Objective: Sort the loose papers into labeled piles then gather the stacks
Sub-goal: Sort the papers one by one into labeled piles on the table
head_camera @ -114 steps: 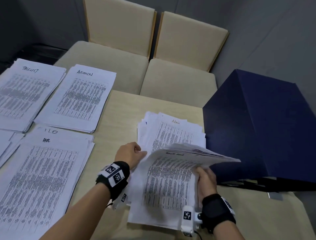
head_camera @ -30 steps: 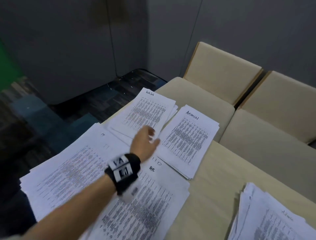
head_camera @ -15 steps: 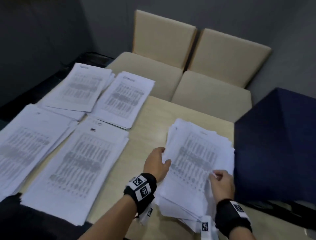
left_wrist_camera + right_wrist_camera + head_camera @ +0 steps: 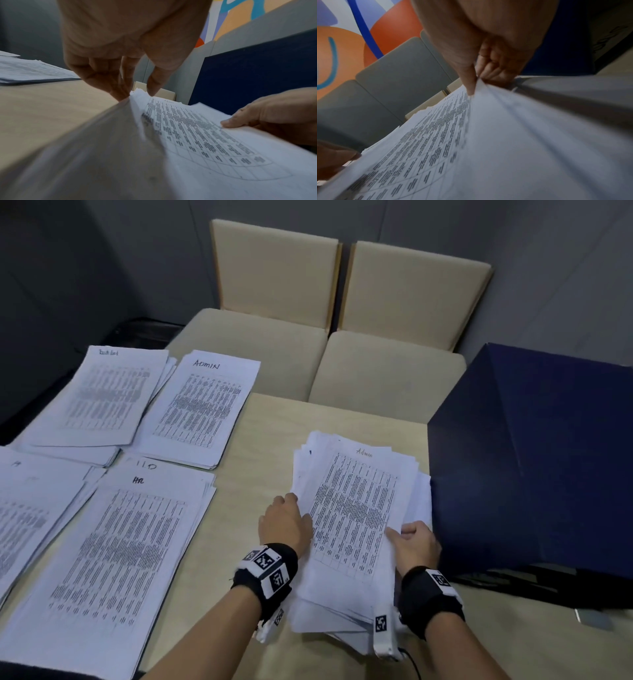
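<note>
Both hands are on the loose stack (image 4: 356,522) right in front of me, near the table's (image 4: 253,440) near edge. My right hand (image 4: 416,546) pinches the right edge of the top sheets, thumb on top and the other fingers curled underneath, which the right wrist view shows pretty clearly. My left hand (image 4: 286,523) is on the stack's left edge, with the thumb over the paper and the fingers (image 4: 102,79) curled down against the side, so it's gripping too. The top sheet is a printed table with "Admin" handwritten at its far end, and the sheets under it are fanned out messily.

Left of the stack, past a strip of bare table, sits the HR pile (image 4: 113,559), and another pile (image 4: 24,508) lies further left, its label too faint to read. Beyond those are the ADMIN pile (image 4: 202,409) and, left of it, one more labeled pile (image 4: 102,398) with blurry writing. Just right of my stack stands a dark blue box (image 4: 534,460), close to the papers. Two beige chairs (image 4: 329,313) are tucked in at the far side of the table.
</note>
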### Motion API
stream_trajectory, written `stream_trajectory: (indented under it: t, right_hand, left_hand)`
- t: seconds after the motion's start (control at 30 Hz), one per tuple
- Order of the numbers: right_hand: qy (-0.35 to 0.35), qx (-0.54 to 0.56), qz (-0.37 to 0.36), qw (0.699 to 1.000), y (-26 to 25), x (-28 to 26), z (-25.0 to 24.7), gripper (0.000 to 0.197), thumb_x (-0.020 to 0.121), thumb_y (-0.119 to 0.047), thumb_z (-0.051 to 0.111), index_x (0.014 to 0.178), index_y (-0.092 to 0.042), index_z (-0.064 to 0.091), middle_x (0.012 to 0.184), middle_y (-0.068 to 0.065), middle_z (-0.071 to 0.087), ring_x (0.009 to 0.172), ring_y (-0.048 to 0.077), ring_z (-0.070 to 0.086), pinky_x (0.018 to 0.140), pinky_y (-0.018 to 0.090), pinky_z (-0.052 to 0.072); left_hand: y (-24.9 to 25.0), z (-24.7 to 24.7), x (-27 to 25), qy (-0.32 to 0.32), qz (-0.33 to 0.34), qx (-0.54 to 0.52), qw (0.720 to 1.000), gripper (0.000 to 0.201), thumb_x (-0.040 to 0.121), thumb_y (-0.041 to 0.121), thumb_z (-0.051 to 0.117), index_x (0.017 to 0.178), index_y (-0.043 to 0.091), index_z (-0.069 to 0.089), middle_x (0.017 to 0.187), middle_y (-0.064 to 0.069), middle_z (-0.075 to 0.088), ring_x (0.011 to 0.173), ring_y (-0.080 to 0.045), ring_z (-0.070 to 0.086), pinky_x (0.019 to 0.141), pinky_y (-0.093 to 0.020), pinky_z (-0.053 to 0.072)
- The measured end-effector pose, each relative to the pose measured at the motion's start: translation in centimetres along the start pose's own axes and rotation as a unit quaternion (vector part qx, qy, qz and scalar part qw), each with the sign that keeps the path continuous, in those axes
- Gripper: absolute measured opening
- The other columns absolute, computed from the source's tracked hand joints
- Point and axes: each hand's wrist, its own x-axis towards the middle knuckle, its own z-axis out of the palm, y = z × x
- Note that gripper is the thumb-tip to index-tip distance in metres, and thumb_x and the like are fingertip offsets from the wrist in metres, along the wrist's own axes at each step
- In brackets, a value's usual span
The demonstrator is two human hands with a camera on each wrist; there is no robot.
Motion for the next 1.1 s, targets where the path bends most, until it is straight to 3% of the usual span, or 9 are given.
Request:
stream_trajectory:
  t: [0.1, 0.2, 0.33, 0.47, 0.57, 0.7, 0.8, 0.9, 1.1]
  right_hand:
    - [0.001, 0.021, -0.049, 0.999, 0.2, -0.2, -0.5, 0.033, 0.084, -0.020, 0.076, 0.065, -0.001, 0.056, 0.062, 0.004, 0.057, 0.065, 0.027, 0.053, 0.061, 0.030, 0.041]
    - [-0.030, -0.001, -0.049, 0.998, 1.2, -0.5, -1.2, 0.044, 0.093, -0.020, 0.063, 0.058, -0.009, 0.039, 0.058, 0.006, 0.042, 0.061, 0.024, 0.040, 0.057, 0.032, 0.032]
    - [0.023, 0.030, 0.015, 0.999, 1.6, -1.6, -2.3, 0.009, 0.085, -0.002, 0.057, 0.086, -0.009, 0.061, 0.081, 0.005, 0.064, 0.077, 0.027, 0.058, 0.069, 0.031, 0.046]
    - [0.051, 0.137, 0.037, 0.989, 0.6, -1.4, -2.3, 0.035, 0.083, 0.001, 0.066, 0.111, -0.013, 0.052, 0.094, -0.005, 0.063, 0.086, 0.017, 0.062, 0.081, 0.030, 0.046]
    - [0.027, 0.191, 0.031, 0.981, 0.0, -0.8, -1.4, 0.038, 0.088, -0.002, 0.066, 0.117, -0.020, 0.051, 0.097, -0.008, 0.064, 0.090, 0.011, 0.064, 0.085, 0.030, 0.048]
    - [0.015, 0.170, 0.008, 0.985, 0.1, -0.8, -0.6, 0.018, 0.087, 0.003, 0.060, 0.095, -0.013, 0.065, 0.088, 0.001, 0.069, 0.085, 0.020, 0.064, 0.079, 0.029, 0.049]
    - [0.007, 0.217, 0.041, 0.975, 0.4, -1.5, -0.7, 0.006, 0.081, 0.003, 0.060, 0.078, -0.003, 0.058, 0.074, 0.008, 0.058, 0.070, 0.020, 0.051, 0.066, 0.029, 0.041]
    - [-0.004, 0.275, 0.082, 0.958, 0.8, -2.3, -0.7, 0.016, 0.081, 0.009, 0.059, 0.077, -0.006, 0.056, 0.076, 0.007, 0.060, 0.070, 0.020, 0.055, 0.066, 0.028, 0.046]
    - [-0.048, 0.363, 0.122, 0.923, 1.3, -2.3, -1.0, 0.029, 0.076, 0.016, 0.057, 0.065, -0.010, 0.050, 0.055, 0.004, 0.050, 0.056, 0.020, 0.046, 0.051, 0.026, 0.038]
  left_hand:
    - [0.0, -0.8, 0.6, 0.017, -0.009, -0.019, 1.000, 0.036, 0.096, 0.039, 0.050, 0.120, 0.012, 0.053, 0.111, -0.007, 0.062, 0.100, -0.029, 0.060, 0.079, -0.035, 0.046]
    - [-0.7, -1.4, 2.0, 0.004, -0.008, 0.013, 1.000, 0.030, 0.096, 0.041, 0.049, 0.098, 0.014, 0.061, 0.094, -0.007, 0.066, 0.086, -0.029, 0.062, 0.071, -0.033, 0.049]
    - [-1.9, -1.8, 3.8, -0.048, 0.027, 0.098, 0.994, 0.024, 0.098, 0.029, 0.049, 0.097, 0.009, 0.062, 0.097, -0.011, 0.065, 0.086, -0.030, 0.062, 0.070, -0.033, 0.049]
    - [-2.9, -2.5, 4.4, -0.091, 0.073, 0.181, 0.977, 0.023, 0.098, 0.018, 0.041, 0.104, 0.006, 0.060, 0.104, -0.013, 0.061, 0.092, -0.030, 0.059, 0.070, -0.032, 0.042]
    - [-3.8, -2.9, 4.6, -0.084, 0.096, 0.155, 0.980, 0.031, 0.098, 0.035, 0.045, 0.086, 0.010, 0.058, 0.082, -0.006, 0.059, 0.074, -0.026, 0.056, 0.065, -0.030, 0.044]
    - [-4.1, -3.5, 4.1, -0.094, 0.115, 0.144, 0.978, 0.041, 0.098, 0.044, 0.050, 0.066, 0.017, 0.046, 0.061, 0.003, 0.047, 0.064, -0.022, 0.054, 0.059, -0.027, 0.042]
    - [-4.4, -4.2, 3.5, -0.035, 0.146, 0.171, 0.974, 0.049, 0.100, 0.048, 0.040, 0.062, 0.018, 0.049, 0.055, 0.005, 0.047, 0.055, -0.018, 0.053, 0.054, -0.025, 0.041]
    - [-4.8, -4.7, 3.0, -0.013, 0.172, 0.162, 0.972, 0.055, 0.100, 0.050, 0.038, 0.055, 0.019, 0.039, 0.051, 0.007, 0.042, 0.050, -0.018, 0.047, 0.047, -0.025, 0.030]
    - [-6.1, -3.8, 2.6, 0.016, 0.231, -0.092, 0.969, 0.022, 0.096, 0.030, 0.057, 0.077, 0.024, 0.063, 0.048, 0.012, 0.045, 0.048, -0.009, 0.044, 0.052, -0.026, 0.030]
